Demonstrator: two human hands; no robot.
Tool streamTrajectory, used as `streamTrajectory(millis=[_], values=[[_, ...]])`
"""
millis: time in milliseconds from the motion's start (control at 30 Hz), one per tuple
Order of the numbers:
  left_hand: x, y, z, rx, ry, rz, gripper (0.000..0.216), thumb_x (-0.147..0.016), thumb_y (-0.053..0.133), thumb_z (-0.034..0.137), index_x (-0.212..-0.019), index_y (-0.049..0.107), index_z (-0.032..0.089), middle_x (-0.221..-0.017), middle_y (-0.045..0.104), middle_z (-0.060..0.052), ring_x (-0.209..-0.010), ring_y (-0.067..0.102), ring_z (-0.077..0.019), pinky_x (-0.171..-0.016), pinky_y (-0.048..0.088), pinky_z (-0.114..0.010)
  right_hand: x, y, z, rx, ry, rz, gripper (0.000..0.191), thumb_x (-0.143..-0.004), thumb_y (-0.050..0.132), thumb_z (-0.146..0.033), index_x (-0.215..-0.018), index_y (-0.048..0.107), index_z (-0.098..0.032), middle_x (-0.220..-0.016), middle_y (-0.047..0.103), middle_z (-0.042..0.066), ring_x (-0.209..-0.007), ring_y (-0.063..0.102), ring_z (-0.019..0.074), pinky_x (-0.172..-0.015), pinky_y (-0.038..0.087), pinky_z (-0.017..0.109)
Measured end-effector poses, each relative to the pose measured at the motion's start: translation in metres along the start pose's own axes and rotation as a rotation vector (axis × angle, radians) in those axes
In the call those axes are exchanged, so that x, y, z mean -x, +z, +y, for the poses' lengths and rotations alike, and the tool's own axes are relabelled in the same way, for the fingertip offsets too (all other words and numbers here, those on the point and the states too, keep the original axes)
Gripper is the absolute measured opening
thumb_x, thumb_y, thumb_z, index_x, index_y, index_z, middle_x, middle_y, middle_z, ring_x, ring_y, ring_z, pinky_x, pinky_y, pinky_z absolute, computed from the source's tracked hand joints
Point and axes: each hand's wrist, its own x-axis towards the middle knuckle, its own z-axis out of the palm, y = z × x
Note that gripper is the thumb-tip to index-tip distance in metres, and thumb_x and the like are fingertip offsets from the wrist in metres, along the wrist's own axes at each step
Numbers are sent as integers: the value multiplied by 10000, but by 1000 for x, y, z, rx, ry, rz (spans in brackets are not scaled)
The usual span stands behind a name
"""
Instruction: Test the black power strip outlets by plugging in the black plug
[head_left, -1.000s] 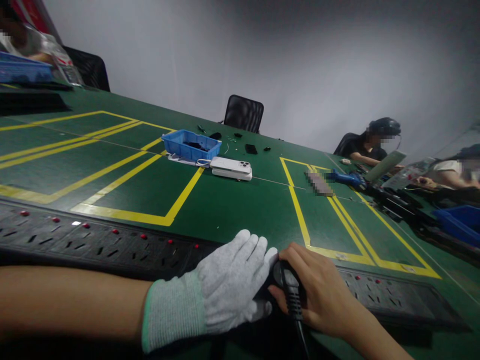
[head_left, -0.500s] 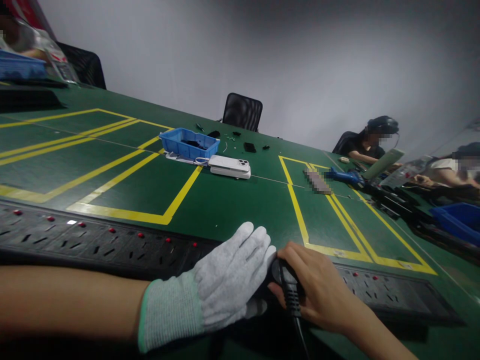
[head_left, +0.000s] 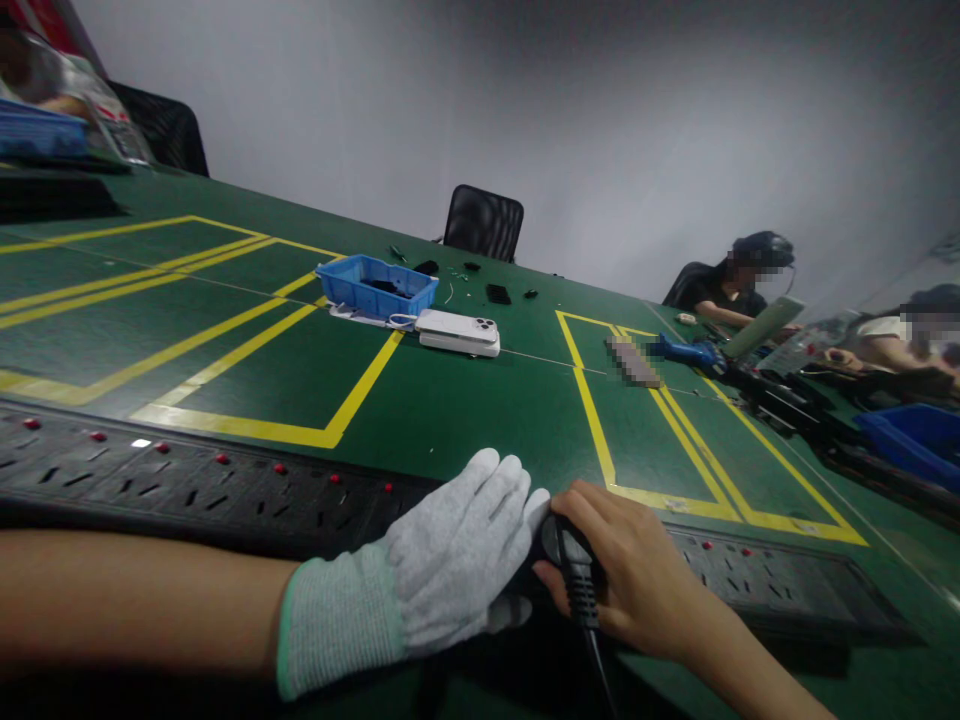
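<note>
R hand (head_left: 630, 580) still gripping plug (head_left: 570, 560).

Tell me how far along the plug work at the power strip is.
Done: the right hand grips the black plug, and the gloved left hand lies flat on the power strip. In hand: the plug sits at the strip. Left: whether it is fully seated is hidden by the fingers.
</note>
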Motion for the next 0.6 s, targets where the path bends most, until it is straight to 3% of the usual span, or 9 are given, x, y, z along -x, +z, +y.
streamTrajectory(millis=[233,467,600], values=[[-1,0,0,-17,8,-1,597,-882,404,452,-1265,435,-4,-1217,542,-241,-1220,420,-348,-1027,307,-524,3,0,1,-87,17,32,253,-788,557,-353,-966,488,-186,-845,566,42,-737,533,162,-607,402,267],[-3,-3,-2,-11,35,24,582,-867,438,448,-1230,472,-6,-1193,558,-238,-1213,426,-346,-1040,284,-532,0,-4,0,-109,14,78,435,-776,589,-356,-1134,427,-167,-1067,547,106,-966,521,225,-819,446,366],[-2,-1,-2,6,25,19,572,-869,437,449,-1223,480,1,-1206,551,-229,-1224,410,-350,-1037,288,-534,0,-4,0,-136,20,51,437,-781,587,-343,-1148,431,-164,-1089,548,112,-990,524,225,-848,446,371]])
